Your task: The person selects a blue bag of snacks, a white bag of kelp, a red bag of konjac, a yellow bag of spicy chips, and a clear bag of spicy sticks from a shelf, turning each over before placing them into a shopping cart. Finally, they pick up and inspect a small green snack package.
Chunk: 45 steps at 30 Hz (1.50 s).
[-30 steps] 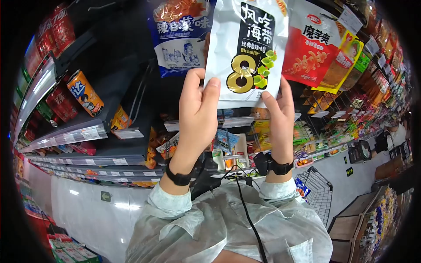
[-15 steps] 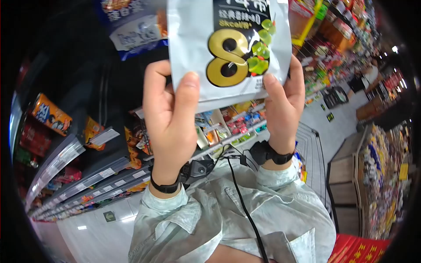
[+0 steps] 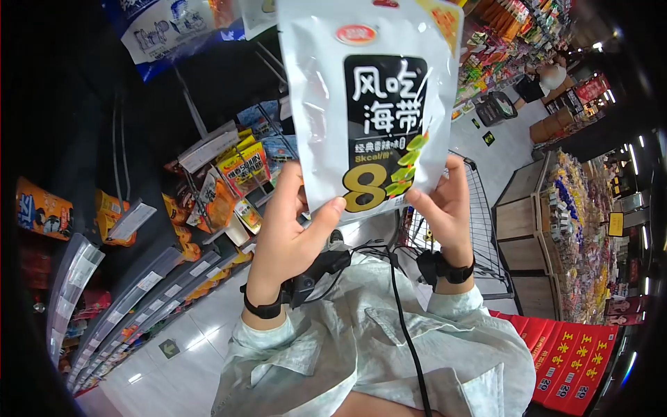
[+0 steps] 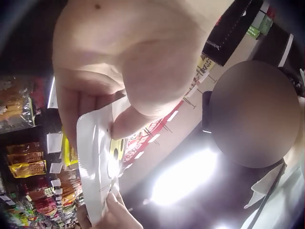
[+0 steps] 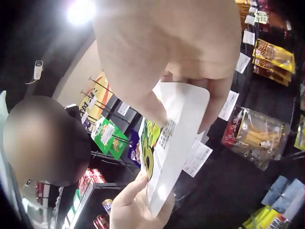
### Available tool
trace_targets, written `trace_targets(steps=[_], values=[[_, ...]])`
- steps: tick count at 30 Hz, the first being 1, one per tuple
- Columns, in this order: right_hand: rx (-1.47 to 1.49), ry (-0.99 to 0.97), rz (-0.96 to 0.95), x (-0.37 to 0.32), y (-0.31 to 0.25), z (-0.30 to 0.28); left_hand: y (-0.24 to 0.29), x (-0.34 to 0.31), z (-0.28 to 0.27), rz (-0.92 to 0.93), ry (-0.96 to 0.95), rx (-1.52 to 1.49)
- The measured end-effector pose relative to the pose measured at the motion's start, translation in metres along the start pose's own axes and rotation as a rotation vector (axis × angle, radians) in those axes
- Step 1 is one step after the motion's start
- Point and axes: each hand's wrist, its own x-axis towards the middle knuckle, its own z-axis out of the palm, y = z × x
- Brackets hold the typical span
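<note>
Both forearms raised. Left hand (image 3: 286,238) and right hand (image 3: 450,217) each pinch a lower side of a glossy white, flat rectangular plastic pouch (image 3: 316,111), thumbs on its front. It is held up before the chest, front towards the head camera: black panel, white characters, gold "8", green pieces, red oval logo. Count: one pouch held, two black wrist straps (image 3: 262,310), one dark wire cart (image 3: 485,240) beyond the right hand.

White pouch (image 3: 372,111): "风吃海带", "8kcal", large "8"; red boxes (image 3: 568,363): "王老吉", "20".
</note>
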Motion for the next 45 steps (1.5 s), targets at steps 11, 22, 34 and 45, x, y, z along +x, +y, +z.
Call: trace_targets(steps=[11, 22, 34, 45], values=[[-0.139, 0.063, 0.225, -0.035, 0.047, -0.087, -0.072, 0.024, 0.067, -0.121, -0.155, 0.232], [-0.291, 0.302, 0.387, -0.076, 0.099, -0.250, -0.206, 0.060, 0.210, -0.375, -0.292, 0.371], [-0.089, 0.635, 0.473, -0.179, 0.122, -0.360, -0.245, 0.074, 0.339, -0.488, -0.659, 0.491], [-0.495, 0.889, 0.528, -0.197, 0.143, -0.372, -0.237, 0.076, 0.314, -0.350, -0.798, 0.451]])
